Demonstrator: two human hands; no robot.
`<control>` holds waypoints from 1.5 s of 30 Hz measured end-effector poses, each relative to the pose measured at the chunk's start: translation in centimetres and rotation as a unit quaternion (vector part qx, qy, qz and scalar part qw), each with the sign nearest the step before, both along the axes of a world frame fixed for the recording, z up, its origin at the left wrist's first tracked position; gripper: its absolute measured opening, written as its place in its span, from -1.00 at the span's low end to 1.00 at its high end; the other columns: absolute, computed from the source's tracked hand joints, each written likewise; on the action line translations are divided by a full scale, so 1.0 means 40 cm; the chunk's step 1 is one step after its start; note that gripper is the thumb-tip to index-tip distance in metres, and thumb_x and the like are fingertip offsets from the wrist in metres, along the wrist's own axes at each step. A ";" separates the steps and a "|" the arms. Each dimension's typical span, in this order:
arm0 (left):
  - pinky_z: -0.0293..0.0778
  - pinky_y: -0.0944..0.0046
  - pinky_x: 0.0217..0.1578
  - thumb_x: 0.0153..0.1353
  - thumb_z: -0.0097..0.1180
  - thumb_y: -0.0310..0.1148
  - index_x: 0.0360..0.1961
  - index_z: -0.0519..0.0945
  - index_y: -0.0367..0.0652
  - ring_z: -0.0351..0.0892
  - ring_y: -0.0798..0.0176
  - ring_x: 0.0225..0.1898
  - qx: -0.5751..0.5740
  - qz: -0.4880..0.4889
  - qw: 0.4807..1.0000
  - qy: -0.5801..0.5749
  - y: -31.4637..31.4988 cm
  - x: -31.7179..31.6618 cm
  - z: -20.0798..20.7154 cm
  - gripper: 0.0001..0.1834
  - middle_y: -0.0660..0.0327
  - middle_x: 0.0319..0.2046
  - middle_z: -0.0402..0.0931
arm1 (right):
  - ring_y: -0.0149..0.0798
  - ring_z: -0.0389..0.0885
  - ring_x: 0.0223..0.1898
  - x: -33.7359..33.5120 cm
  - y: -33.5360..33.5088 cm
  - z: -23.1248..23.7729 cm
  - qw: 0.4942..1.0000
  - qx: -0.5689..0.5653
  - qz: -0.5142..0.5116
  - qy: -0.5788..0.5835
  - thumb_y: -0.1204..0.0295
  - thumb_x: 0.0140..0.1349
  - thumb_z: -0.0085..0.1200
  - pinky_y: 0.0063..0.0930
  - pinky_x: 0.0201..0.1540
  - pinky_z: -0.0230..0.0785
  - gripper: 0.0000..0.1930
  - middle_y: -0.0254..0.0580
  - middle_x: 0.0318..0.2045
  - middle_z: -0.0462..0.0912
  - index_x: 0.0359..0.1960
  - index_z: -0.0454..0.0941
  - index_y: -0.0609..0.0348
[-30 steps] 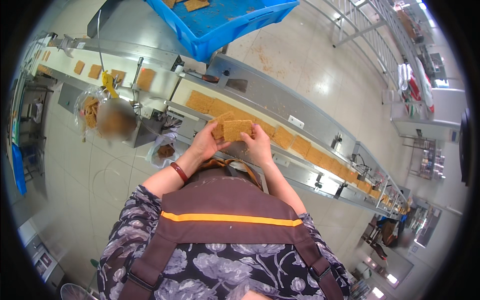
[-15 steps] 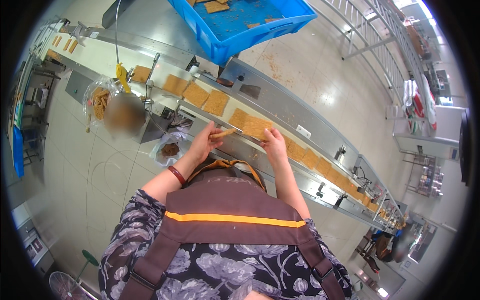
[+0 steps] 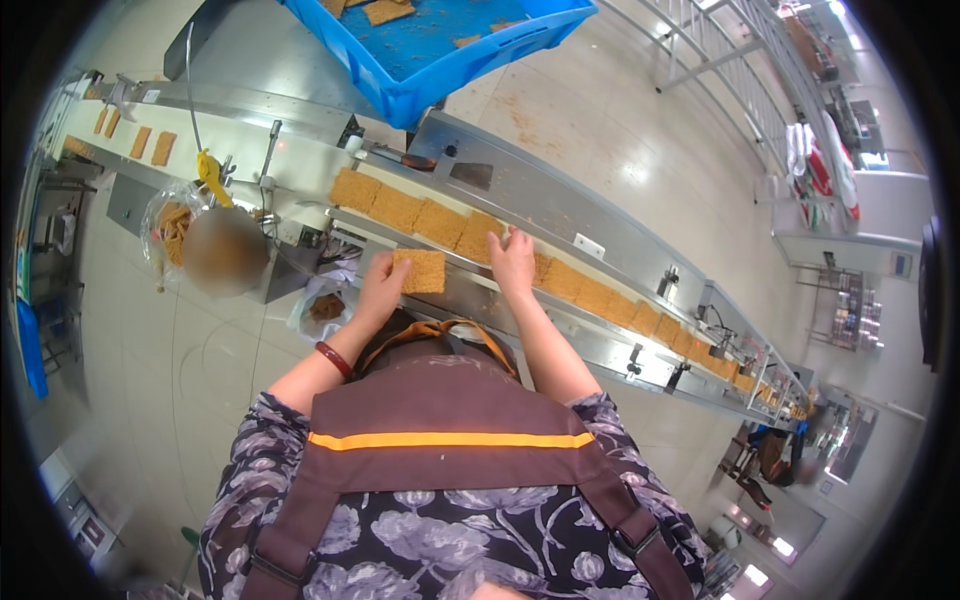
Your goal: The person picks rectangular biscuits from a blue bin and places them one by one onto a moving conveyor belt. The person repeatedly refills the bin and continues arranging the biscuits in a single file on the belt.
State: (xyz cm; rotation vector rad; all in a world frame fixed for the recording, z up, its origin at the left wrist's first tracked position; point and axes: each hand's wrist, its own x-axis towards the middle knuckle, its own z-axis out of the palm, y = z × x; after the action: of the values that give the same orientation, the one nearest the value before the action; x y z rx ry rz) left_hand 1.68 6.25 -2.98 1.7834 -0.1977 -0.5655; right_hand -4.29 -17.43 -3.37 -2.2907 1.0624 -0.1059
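Observation:
My left hand (image 3: 376, 292) pinches a square golden-brown cracker (image 3: 422, 272), its flat face showing, just off the near side of the conveyor belt (image 3: 300, 182). My right hand (image 3: 513, 266) reaches over the belt with thumb and fingers apart. Its fingertips are at a square cracker (image 3: 478, 236) lying in the row; the contact is partly hidden by the hand. More crackers (image 3: 395, 208) lie edge to edge in a line along the belt, running on to the lower right.
Beyond the belt stands a blue crate (image 3: 400, 100) with some crackers and crumbs. Left of me are a clear bag (image 3: 172, 222) of broken pieces, a blurred round shape (image 3: 227, 252) and a white bag (image 3: 322, 305). Metal rails (image 3: 620, 345) edge the belt.
The cracker in my left hand has turned from edge-on to flat. Crackers on the belt now sit closer together, gaps closed. The right thumb has left the overlapping cracker. The view has shifted.

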 end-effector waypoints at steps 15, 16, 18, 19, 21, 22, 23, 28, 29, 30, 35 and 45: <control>0.30 0.24 -0.07 0.33 -0.03 -0.26 -0.20 0.53 -0.36 0.40 0.11 -0.17 0.014 -0.007 1.000 -0.013 -0.006 0.005 0.003 -0.69 0.06 -0.27 0.42 | -0.34 0.59 -0.38 -0.313 -0.234 -0.041 0.914 0.214 -0.262 -0.225 0.40 0.18 0.17 -0.45 -0.36 0.49 -0.75 -0.24 -0.34 0.60 -0.16 0.45 0.19; 0.30 0.23 -0.08 0.33 -0.03 -0.26 -0.21 0.52 -0.37 0.40 0.11 -0.17 0.027 -0.019 0.999 -0.019 -0.008 0.006 0.007 -0.69 0.06 -0.27 0.42 | -0.39 0.59 -0.37 -0.330 -0.231 -0.031 0.891 0.253 -0.285 -0.249 0.40 0.21 0.15 -0.51 -0.38 0.49 -0.77 -0.27 -0.32 0.60 -0.15 0.48 0.19; 0.30 0.23 -0.11 0.33 -0.02 -0.25 -0.25 0.51 -0.37 0.40 0.13 -0.20 0.037 -0.023 0.999 -0.014 -0.021 -0.005 -0.008 -0.69 0.06 -0.30 0.41 | -0.37 0.59 -0.38 -0.356 -0.218 -0.015 0.920 0.267 -0.220 -0.183 0.44 0.22 0.10 -0.45 -0.34 0.48 -0.81 -0.28 -0.36 0.59 -0.15 0.51 0.22; 0.31 0.23 -0.13 0.32 -0.01 -0.25 -0.27 0.50 -0.37 0.39 0.13 -0.21 0.044 -0.026 0.999 -0.012 -0.030 -0.006 -0.002 -0.69 0.07 -0.31 0.41 | -0.37 0.58 -0.38 -0.360 -0.208 -0.006 0.931 0.274 -0.187 -0.150 0.45 0.23 0.08 -0.42 -0.32 0.48 -0.82 -0.28 -0.37 0.59 -0.16 0.53 0.23; 0.31 0.23 -0.16 0.32 0.00 -0.24 -0.30 0.49 -0.36 0.39 0.16 -0.24 0.018 -0.037 0.999 -0.001 -0.058 -0.020 0.008 -0.69 0.08 -0.33 0.40 | -0.24 0.61 -0.36 -0.374 -0.204 -0.013 0.988 0.115 -0.086 -0.059 0.37 0.18 0.12 -0.32 -0.25 0.48 -0.83 -0.26 -0.41 0.58 -0.24 0.61 0.16; 0.32 0.23 -0.18 0.32 0.00 -0.24 -0.32 0.49 -0.35 0.39 0.17 -0.26 0.006 -0.040 0.999 0.003 -0.071 -0.027 0.020 -0.69 0.09 -0.34 0.39 | -0.19 0.61 -0.35 -0.371 -0.194 -0.003 0.997 0.036 -0.060 -0.018 0.35 0.16 0.13 -0.29 -0.23 0.48 -0.82 -0.24 -0.43 0.58 -0.25 0.62 0.15; 0.32 0.24 -0.19 0.32 0.01 -0.24 -0.32 0.49 -0.35 0.39 0.18 -0.27 0.009 -0.047 0.999 0.007 -0.084 -0.033 0.030 -0.69 0.10 -0.34 0.38 | -0.14 0.61 -0.34 -0.365 -0.184 0.017 0.998 -0.043 -0.034 0.022 0.33 0.14 0.15 -0.25 -0.20 0.47 -0.81 -0.23 -0.44 0.57 -0.26 0.62 0.13; 0.33 0.28 -0.21 0.30 0.04 -0.24 -0.30 0.51 -0.34 0.38 0.23 -0.28 0.033 -0.092 0.995 -0.031 -0.125 -0.057 0.056 -0.70 0.13 -0.34 0.37 | -0.05 0.48 -0.02 -0.370 -0.163 0.042 0.982 -0.186 -0.004 0.016 0.16 0.12 0.14 -0.13 -0.10 0.41 -0.69 -0.14 -0.07 0.50 -0.14 0.58 -0.01; 0.33 0.28 -0.21 0.30 0.04 -0.25 -0.30 0.51 -0.34 0.38 0.24 -0.29 0.021 -0.087 0.996 -0.019 -0.131 -0.063 0.057 -0.71 0.13 -0.34 0.37 | -0.05 0.45 0.02 -0.377 -0.172 0.038 0.979 -0.198 0.040 0.011 0.15 0.12 0.15 -0.12 -0.07 0.39 -0.67 -0.14 -0.02 0.47 -0.13 0.57 -0.02; 0.32 0.29 -0.22 0.30 0.05 -0.25 -0.30 0.51 -0.34 0.38 0.24 -0.29 0.009 -0.082 0.997 -0.007 -0.138 -0.073 0.055 -0.71 0.14 -0.35 0.37 | -0.05 0.42 0.07 -0.384 -0.181 0.036 0.974 -0.210 0.084 0.005 0.15 0.12 0.15 -0.10 -0.04 0.37 -0.66 -0.14 0.03 0.45 -0.11 0.56 -0.03; 0.32 0.29 -0.27 0.28 0.07 -0.25 -0.33 0.51 -0.34 0.36 0.23 -0.33 -0.019 -0.060 0.997 -0.035 -0.139 -0.083 0.047 -0.71 0.14 -0.37 0.35 | -0.06 0.39 0.10 -0.432 -0.236 0.012 0.962 -0.246 -0.035 0.114 0.19 0.08 0.20 -0.05 0.06 0.27 -0.64 -0.15 0.03 0.46 -0.10 0.54 0.02; 0.31 0.25 -0.30 0.26 0.10 -0.24 -0.45 0.38 -0.36 0.32 0.20 -0.37 0.006 -0.045 0.998 -0.033 -0.100 -0.081 0.014 -0.65 0.11 -0.40 0.33 | -0.07 0.42 0.04 -0.209 -0.109 0.015 0.988 -0.131 0.073 -0.034 0.17 0.10 0.20 -0.11 0.05 0.28 -0.59 -0.15 -0.04 0.48 -0.06 0.51 0.08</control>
State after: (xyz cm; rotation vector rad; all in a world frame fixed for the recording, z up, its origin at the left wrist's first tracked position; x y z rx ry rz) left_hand -1.57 2.27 -2.41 1.8130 -0.3224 -0.5727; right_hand -12.65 -21.77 -2.78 -2.5721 0.8877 -0.2766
